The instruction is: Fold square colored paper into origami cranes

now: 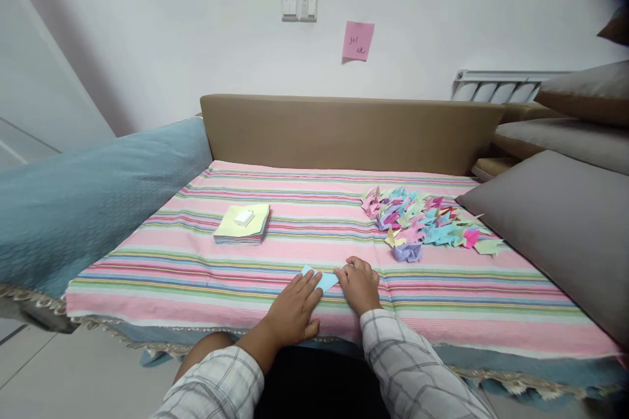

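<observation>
A small folded piece of light blue paper [327,281] lies on the striped cloth in front of me. My left hand [295,308] rests flat on its left part, fingers stretched out over it. At the paper's right end is my right hand [359,283], its fingers curled and the fingertips touching the edge. The underside of the right fingers is hidden, so the exact grip there is hard to see. Beyond my right hand lies a pile of folded paper cranes [422,219] in many colours.
A stack of square paper [240,229] with a small white object [244,217] on top sits at the left on the striped cloth [304,186]. Grey cushions [560,222] rise at the right. A brown backrest [344,134] and a blue-covered armrest [113,190] border the seat.
</observation>
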`<state>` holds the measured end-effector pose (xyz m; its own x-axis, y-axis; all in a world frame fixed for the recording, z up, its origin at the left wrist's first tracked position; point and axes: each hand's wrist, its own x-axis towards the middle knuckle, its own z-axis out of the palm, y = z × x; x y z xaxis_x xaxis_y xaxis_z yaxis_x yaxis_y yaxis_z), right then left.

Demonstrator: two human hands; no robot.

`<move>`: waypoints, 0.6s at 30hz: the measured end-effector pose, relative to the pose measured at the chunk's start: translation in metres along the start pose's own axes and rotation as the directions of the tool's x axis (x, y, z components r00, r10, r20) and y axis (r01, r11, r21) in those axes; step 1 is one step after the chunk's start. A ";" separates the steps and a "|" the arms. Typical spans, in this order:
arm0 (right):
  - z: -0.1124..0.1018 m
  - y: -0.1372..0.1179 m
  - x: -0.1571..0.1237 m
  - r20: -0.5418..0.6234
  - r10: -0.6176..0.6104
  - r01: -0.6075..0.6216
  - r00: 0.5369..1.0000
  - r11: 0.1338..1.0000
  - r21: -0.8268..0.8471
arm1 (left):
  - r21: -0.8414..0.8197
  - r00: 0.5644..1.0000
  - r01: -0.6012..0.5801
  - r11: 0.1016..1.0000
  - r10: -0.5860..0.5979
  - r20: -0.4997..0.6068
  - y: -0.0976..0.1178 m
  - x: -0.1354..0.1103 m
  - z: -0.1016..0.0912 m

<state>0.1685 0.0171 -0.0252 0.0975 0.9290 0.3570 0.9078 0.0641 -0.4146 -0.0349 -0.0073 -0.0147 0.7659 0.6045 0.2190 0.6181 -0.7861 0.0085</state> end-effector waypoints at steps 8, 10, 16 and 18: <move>0.004 -0.001 -0.001 -0.058 -0.034 0.032 0.998 0.999 -0.035 | 0.004 1.000 0.002 1.000 -0.002 -0.004 -0.001 0.000 0.001; 0.004 -0.002 -0.001 -0.054 -0.028 0.026 0.998 0.999 -0.040 | 0.007 1.000 0.001 1.000 -0.001 0.007 0.000 0.000 0.000; 0.000 -0.005 -0.002 -0.054 -0.031 0.028 0.998 0.998 -0.048 | 0.006 0.999 0.019 1.000 -0.019 0.042 0.001 0.002 -0.002; -0.001 -0.006 -0.002 -0.040 -0.025 0.022 0.999 0.998 -0.056 | 0.004 0.998 0.030 1.000 -0.030 0.054 0.001 0.003 0.000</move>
<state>0.1636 0.0145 -0.0222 0.0914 0.9118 0.4004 0.9311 0.0643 -0.3590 -0.0318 -0.0063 -0.0135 0.7556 0.6339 0.1652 0.6413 -0.7672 0.0112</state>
